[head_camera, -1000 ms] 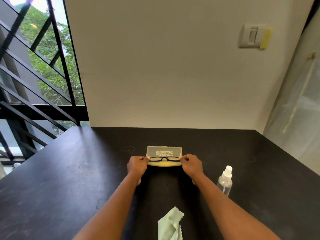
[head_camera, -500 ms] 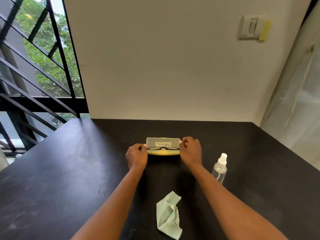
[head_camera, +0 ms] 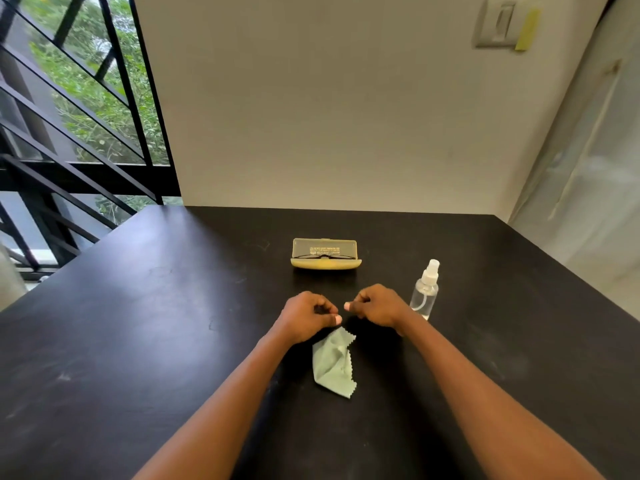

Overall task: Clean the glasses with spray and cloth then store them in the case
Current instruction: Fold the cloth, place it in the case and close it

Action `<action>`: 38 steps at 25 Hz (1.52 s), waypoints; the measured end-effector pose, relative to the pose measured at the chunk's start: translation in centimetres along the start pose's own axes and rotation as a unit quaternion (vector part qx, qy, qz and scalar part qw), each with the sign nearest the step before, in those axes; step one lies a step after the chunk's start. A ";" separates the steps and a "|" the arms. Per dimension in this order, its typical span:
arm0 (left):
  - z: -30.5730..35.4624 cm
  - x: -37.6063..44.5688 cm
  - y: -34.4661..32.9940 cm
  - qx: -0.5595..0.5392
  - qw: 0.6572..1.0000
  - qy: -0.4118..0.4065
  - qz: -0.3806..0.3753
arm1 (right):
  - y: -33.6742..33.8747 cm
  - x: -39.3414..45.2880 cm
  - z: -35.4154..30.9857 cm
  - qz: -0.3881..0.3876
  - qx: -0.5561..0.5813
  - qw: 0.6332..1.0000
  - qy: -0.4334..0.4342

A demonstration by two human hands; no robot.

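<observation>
A yellow case (head_camera: 325, 264) with a see-through lid lies shut on the black table (head_camera: 145, 306), and the dark-framed glasses (head_camera: 323, 256) show through the lid. My left hand (head_camera: 306, 315) and my right hand (head_camera: 375, 306) hover side by side near the table, in front of the case, fingers curled and holding nothing. The pale green cloth (head_camera: 334, 365) lies crumpled just below my left hand. A clear spray bottle (head_camera: 425, 292) with a white nozzle stands upright to the right of my right hand.
A pale wall rises right behind the table's far edge. Black window bars and a railing (head_camera: 86, 133) stand at the left. A translucent sheet (head_camera: 588, 202) hangs at the right. A wall switch (head_camera: 498, 26) sits high on the wall.
Both hands have let go of the case ends and pulled back toward me, to just above the cloth. The case now lies shut with the glasses inside.
</observation>
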State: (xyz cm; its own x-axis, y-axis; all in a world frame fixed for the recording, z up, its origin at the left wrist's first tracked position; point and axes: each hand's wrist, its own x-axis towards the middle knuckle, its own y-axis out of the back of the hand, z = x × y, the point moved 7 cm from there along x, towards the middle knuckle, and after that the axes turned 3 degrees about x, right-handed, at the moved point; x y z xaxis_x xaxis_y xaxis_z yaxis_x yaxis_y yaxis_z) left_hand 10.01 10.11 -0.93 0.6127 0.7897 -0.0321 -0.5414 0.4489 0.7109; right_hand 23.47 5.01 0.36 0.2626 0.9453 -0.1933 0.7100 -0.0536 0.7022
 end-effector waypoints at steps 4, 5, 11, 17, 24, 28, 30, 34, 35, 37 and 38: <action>0.5 -0.3 -1.0 0.125 0.989 -0.035 -0.075 | -1.0 -1.6 -0.5 -0.098 -0.049 0.994 0.011; 0.7 -0.4 -1.1 0.130 0.988 -0.037 -0.073 | -1.3 -1.8 -0.7 -0.112 -0.073 0.991 0.016; 1.2 -2.6 0.5 -0.133 0.991 0.006 -0.024 | -1.7 -2.8 -2.3 -0.094 -0.012 0.995 0.029; 3.4 -3.5 4.3 -0.373 0.927 -0.045 0.006 | 2.1 -4.7 -7.2 -0.024 0.190 0.975 0.116; 6.4 -3.4 8.0 -0.299 0.949 -0.098 0.028 | 5.1 -5.2 -9.7 0.038 0.228 0.959 0.163; 7.3 -3.1 9.0 -0.208 0.972 -0.110 0.020 | 5.7 -5.3 -10.5 0.056 0.245 0.950 0.183; 7.7 -3.1 9.2 -0.165 0.980 -0.112 0.018 | 5.8 -5.2 -10.7 0.057 0.267 0.942 0.192; 8.0 -3.1 9.8 -0.120 0.982 -0.140 0.038 | 5.3 -4.9 -10.5 0.020 0.334 0.923 0.191; 8.0 -3.0 9.8 -0.118 0.982 -0.141 0.041 | 5.1 -5.0 -10.4 0.009 0.341 0.920 0.192; 7.5 -2.7 9.5 -0.115 0.983 -0.137 0.041 | 5.2 -5.0 -10.5 0.005 0.320 0.926 0.202; 7.1 -2.5 9.2 -0.108 0.985 -0.132 0.035 | 5.3 -5.1 -10.6 0.009 0.300 0.931 0.208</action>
State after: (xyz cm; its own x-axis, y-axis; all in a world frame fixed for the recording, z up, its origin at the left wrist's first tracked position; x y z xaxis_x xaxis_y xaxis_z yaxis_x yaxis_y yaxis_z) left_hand 7.59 9.27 10.65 0.6823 0.6983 0.2163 -0.6802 0.4979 0.5380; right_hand 18.93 3.34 12.34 0.0904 0.9785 0.1854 0.9777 -0.1226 0.1703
